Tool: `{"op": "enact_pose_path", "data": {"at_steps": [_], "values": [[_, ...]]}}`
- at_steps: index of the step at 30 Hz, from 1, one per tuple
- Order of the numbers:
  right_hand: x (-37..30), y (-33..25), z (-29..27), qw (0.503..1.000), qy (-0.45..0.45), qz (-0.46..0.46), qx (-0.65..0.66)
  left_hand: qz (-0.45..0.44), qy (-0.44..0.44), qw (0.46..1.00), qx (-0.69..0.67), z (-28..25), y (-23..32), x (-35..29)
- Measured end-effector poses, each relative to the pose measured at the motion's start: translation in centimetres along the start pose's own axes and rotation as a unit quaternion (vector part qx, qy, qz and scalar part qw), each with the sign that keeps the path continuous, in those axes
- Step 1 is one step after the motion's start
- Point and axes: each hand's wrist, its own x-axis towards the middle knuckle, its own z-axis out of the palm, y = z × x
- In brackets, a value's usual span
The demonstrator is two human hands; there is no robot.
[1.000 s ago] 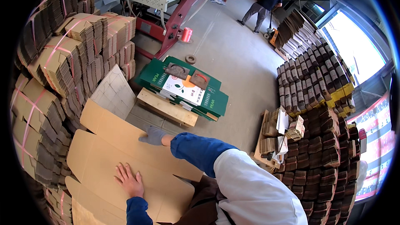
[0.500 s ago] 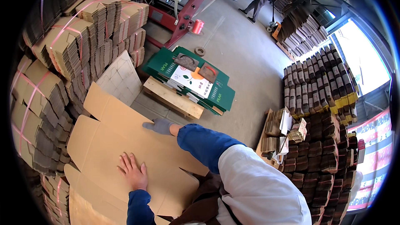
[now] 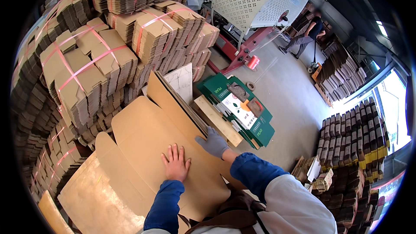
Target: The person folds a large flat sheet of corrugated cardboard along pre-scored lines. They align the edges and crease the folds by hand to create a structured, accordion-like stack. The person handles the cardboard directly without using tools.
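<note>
A large brown cardboard sheet (image 3: 143, 147) with cut flaps lies in front of me, its right side folded up into a tall panel (image 3: 173, 108). My left hand (image 3: 176, 164) is bare and presses flat on the sheet with its fingers spread. At the panel's upper edge is my right hand (image 3: 213, 144) in a grey glove, its thumb on the inner face and its fingers at the outer side. Several layered cardboard edges show along that panel. Beneath the sheet, a worn wooden tabletop (image 3: 93, 195) shows at the lower left.
Strapped bundles of flat cardboard (image 3: 78, 69) are piled along the left. Beyond the sheet, green and white printed box blanks (image 3: 242, 108) lie on a wooden support. A red-framed machine (image 3: 238, 47) stands behind. Dark cardboard stacks (image 3: 351, 134) stand right; a person (image 3: 307, 34) is farther back.
The sheet's right side has come up from nearly flat to a raised panel, with my right hand at its edge. My left hand stays flat on the sheet. The view has swung left.
</note>
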Motion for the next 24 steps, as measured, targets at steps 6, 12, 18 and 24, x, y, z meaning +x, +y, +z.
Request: {"op": "enact_pose_path", "data": {"at_steps": [6,12,18,24], "values": [[-1.4,0.2,2.1,0.995,0.06,-0.033,-0.066,0.004,0.008,1.0,-0.01,0.5,0.2,-0.2],[-1.9,1.6,2.6,0.985,0.085,-0.098,-0.11,-0.001,0.014,1.0,0.008,0.7,1.2,0.0],[-0.5,5.5,0.6,0.975,0.019,-0.22,0.011,-0.019,0.003,1.0,0.02,0.5,1.2,0.5],[8.5,17.9,0.3,0.974,-0.048,-0.138,0.175,-0.045,-0.048,0.995,0.07,0.9,0.7,0.5]]}}
